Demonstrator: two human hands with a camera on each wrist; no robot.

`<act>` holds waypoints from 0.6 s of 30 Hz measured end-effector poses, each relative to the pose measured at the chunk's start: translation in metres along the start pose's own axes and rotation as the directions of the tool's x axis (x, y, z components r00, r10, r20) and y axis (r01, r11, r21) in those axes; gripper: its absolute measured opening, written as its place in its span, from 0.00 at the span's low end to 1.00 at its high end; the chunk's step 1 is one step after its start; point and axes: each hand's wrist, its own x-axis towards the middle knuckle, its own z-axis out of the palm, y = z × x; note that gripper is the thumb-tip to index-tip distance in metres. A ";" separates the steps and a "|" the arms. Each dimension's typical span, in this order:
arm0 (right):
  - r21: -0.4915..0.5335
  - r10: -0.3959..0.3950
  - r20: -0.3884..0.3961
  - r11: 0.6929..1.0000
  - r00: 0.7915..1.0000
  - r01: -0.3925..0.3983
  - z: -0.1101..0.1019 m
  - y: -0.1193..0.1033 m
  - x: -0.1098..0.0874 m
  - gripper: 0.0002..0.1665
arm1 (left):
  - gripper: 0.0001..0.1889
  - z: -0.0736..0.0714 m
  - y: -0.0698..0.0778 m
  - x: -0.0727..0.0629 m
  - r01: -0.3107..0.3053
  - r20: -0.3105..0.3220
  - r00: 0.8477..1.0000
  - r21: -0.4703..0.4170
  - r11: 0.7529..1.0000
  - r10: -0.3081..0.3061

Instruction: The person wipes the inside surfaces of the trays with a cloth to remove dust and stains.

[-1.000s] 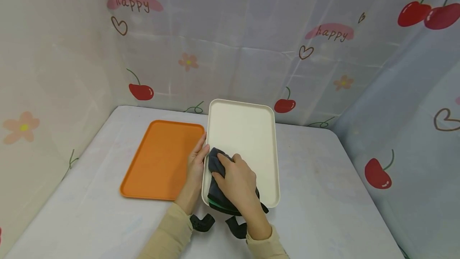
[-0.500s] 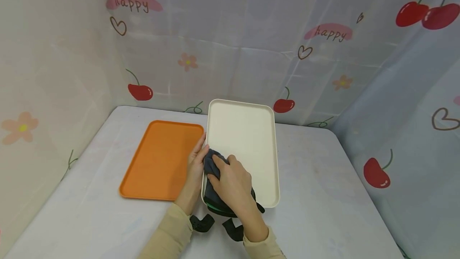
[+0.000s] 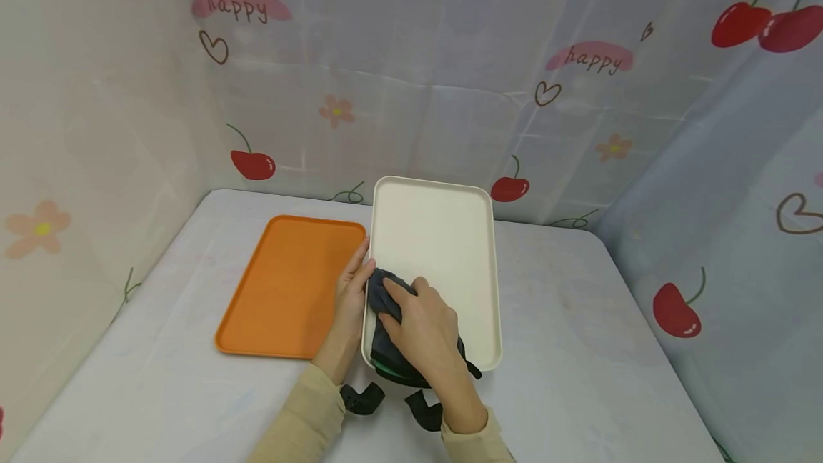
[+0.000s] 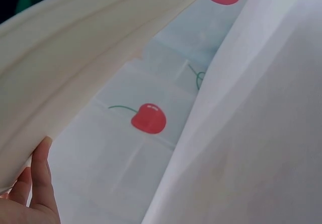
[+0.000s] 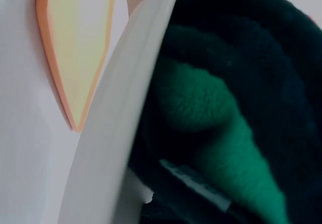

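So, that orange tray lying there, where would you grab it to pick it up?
Probably by the middle of its left long rim, coming from the left. The orange tray lies flat, so its raised edge offers the likeliest hold. That side looks unobstructed, whereas in the head view the left hand, gripping the cream tray, covers part of its right edge.

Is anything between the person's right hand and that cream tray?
Yes: the dark cloth, under the right hand, covers the near left part of the cream tray. Toward its far end, nothing visible stands in the way.
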 end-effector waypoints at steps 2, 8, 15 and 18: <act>-0.001 0.010 0.006 1.000 1.000 -0.010 -0.001 0.002 -0.001 0.29 | 0.27 0.000 -0.001 0.000 0.000 0.001 1.000 0.010 1.000 0.000; -0.005 0.049 0.015 0.999 0.999 -0.049 -0.006 0.011 -0.005 0.29 | 0.27 -0.002 -0.001 0.002 -0.017 0.010 1.000 0.021 1.000 0.016; -0.001 0.117 0.032 0.993 0.993 -0.117 -0.012 0.026 -0.010 0.30 | 0.27 -0.006 0.000 0.004 -0.035 0.013 0.999 0.031 0.999 0.034; -0.011 0.157 0.048 0.988 0.986 -0.157 -0.016 0.034 -0.012 0.30 | 0.27 -0.007 0.001 0.003 -0.029 0.006 1.000 0.013 0.999 0.029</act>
